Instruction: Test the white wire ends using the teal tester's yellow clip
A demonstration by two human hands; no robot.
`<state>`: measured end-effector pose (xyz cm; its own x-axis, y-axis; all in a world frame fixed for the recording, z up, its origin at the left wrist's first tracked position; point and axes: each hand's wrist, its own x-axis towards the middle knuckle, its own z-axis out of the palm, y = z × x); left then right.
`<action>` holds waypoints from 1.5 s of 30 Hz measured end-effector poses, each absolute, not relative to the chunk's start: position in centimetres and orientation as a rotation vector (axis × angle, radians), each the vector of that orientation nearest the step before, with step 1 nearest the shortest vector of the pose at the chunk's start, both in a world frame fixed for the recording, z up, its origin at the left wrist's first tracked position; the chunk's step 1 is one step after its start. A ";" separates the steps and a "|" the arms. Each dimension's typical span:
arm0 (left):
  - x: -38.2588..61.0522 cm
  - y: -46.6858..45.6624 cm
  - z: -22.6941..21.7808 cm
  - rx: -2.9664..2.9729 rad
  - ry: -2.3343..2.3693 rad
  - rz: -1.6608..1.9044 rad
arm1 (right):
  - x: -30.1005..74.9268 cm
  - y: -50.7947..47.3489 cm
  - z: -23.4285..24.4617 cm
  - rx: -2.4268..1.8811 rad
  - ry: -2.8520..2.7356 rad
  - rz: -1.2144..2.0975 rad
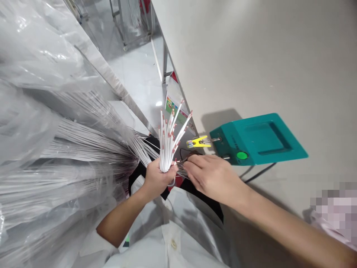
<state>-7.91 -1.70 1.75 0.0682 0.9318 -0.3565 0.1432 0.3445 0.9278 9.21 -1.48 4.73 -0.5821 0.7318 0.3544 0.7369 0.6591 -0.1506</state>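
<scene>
My left hand [160, 176] is closed around a bundle of white wires [167, 149]. Their ends fan upward, with bare copper and reddish tips. To the right, my right hand [208, 175] is pinched near the bundle, its fingertips turned away from view. A thin dark piece shows between those fingertips and my left thumb; its kind is unclear. Just beyond my right hand, on the table edge, lies a teal box [259, 139] with a green button [242, 155]. A yellow clip [198, 142] sticks out from the box on a metal rod.
Long white wires [89, 149] in clear plastic bags [33, 56] fill the left side, beside a metal rail [122, 91]. A pale table [264, 56] spans the right. Dark cables run from the box. A wheeled metal frame [121, 28] stands on the floor. Someone's pink sleeve [326, 223] is at lower right.
</scene>
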 end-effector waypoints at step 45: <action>-5.5 1.9 1.9 0.993 1.308 0.860 | 13.0 3.5 5.8 -1.427 -2.722 -0.229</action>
<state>-5.55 1.89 1.91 0.0878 0.9290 -0.3596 0.0384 0.3575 0.9331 12.99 3.46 5.79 -0.5697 0.8128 0.1216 0.8217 0.5605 0.1033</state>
